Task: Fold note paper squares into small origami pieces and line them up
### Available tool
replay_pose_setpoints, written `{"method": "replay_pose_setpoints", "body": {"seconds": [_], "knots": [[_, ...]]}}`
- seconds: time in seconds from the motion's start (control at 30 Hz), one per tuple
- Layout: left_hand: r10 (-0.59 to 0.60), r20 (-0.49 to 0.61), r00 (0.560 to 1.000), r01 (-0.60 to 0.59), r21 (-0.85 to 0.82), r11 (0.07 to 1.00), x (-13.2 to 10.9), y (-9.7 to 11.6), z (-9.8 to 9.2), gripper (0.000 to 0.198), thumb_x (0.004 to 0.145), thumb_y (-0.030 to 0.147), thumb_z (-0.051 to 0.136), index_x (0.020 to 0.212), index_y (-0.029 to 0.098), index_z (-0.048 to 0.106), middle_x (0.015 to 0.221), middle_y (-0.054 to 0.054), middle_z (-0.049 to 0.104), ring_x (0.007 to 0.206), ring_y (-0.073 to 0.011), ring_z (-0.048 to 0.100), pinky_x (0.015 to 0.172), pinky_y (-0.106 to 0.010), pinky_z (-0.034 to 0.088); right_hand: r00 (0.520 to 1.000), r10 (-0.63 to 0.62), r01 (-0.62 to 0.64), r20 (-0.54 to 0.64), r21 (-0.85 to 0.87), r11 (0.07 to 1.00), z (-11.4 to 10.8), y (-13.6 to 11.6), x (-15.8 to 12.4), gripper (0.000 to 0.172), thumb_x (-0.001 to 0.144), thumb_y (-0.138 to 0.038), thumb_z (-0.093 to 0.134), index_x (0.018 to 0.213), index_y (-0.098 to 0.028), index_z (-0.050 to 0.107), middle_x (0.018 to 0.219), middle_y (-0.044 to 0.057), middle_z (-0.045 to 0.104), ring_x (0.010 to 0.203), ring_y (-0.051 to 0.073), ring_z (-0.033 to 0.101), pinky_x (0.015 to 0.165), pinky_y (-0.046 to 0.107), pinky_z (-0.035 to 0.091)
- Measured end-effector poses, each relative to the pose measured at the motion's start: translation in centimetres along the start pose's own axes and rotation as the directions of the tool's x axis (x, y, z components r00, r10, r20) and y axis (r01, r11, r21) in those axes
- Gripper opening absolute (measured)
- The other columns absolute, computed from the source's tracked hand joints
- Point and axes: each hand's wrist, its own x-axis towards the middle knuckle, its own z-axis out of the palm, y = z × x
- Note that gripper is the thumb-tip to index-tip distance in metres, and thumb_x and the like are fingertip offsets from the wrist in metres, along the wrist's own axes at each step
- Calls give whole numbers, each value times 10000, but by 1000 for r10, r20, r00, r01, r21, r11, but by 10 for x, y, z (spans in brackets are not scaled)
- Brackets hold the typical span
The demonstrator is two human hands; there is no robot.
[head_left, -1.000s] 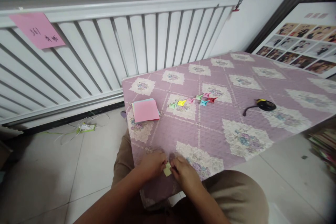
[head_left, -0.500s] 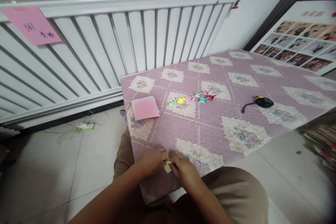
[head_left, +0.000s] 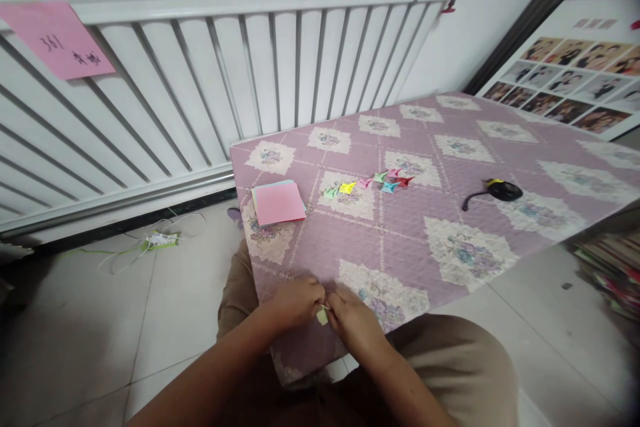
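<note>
My left hand (head_left: pixel 295 303) and my right hand (head_left: pixel 354 317) meet at the near edge of the purple quilted table cover (head_left: pixel 410 240). Both pinch a small pale yellow folded paper piece (head_left: pixel 323 315) between their fingertips, pressing it against the cover. Much of the piece is hidden by my fingers. Farther back lies a stack of square papers (head_left: pixel 278 203) with a pink sheet on top. A row of several small folded paper shapes (head_left: pixel 369 183) in green, yellow, pink, blue and red lies mid-table.
A black object with a yellow patch and a strap (head_left: pixel 495 191) lies on the right. A white radiator (head_left: pixel 200 93) with a pink note (head_left: pixel 57 40) stands behind. A cable (head_left: pixel 155 240) lies on the floor tiles. A photo board (head_left: pixel 570 80) leans at right.
The yellow piece looks smaller between my fingers, and both hands have closed in tighter on it. The view has shifted slightly downward.
</note>
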Motion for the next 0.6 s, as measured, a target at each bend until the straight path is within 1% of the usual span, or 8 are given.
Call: {"method": "replay_pose_setpoints", "body": {"seconds": [0.1, 0.23, 0.4, 0.5, 0.6], "knots": [[15, -19, 1000, -15, 22, 1000, -2, -1, 4, 144, 915, 258, 476, 915, 202, 609, 935, -12, 601, 811, -155, 562, 677, -242, 411, 1000, -16, 17, -20, 24, 1000, -2, 3, -2, 86, 821, -122, 550, 777, -195, 558, 794, 37, 590, 787, 194, 573, 712, 306, 465], [33, -23, 999, -31, 58, 998, -3, -3, 10, 196, 942, 272, 428, 920, 209, 612, 923, -6, 593, 774, -145, 555, 645, -237, 405, 997, -50, 53, -52, 52, 997, -5, 6, -5, 129, 790, -79, 570, 763, -201, 539, 783, 19, 574, 766, 172, 567, 677, 272, 467], [38, -24, 999, -35, 130, 991, -6, -5, 20, 189, 926, 259, 437, 897, 194, 612, 931, -21, 582, 753, -153, 548, 619, -245, 403, 988, -112, 117, -105, 43, 992, -2, 5, -8, 138, 846, -106, 526, 738, -192, 529, 763, 23, 548, 757, 166, 547, 687, 281, 463], [42, -17, 999, -38, 181, 983, -11, -4, 25, 174, 919, 250, 449, 922, 189, 613, 943, -32, 579, 776, -164, 544, 628, -250, 404, 978, -168, 172, -120, 24, 985, 2, 7, -10, 168, 873, -143, 527, 711, -190, 528, 747, 22, 542, 749, 169, 527, 706, 297, 460], [40, 3, 999, -39, 227, 973, -15, -4, 28, 179, 929, 253, 438, 962, 199, 606, 972, -34, 577, 818, -172, 534, 657, -254, 408, 967, -219, 220, -126, -4, 975, 5, 8, -13, 186, 882, -141, 523, 703, -189, 537, 741, 20, 541, 745, 175, 507, 714, 311, 455]]}}
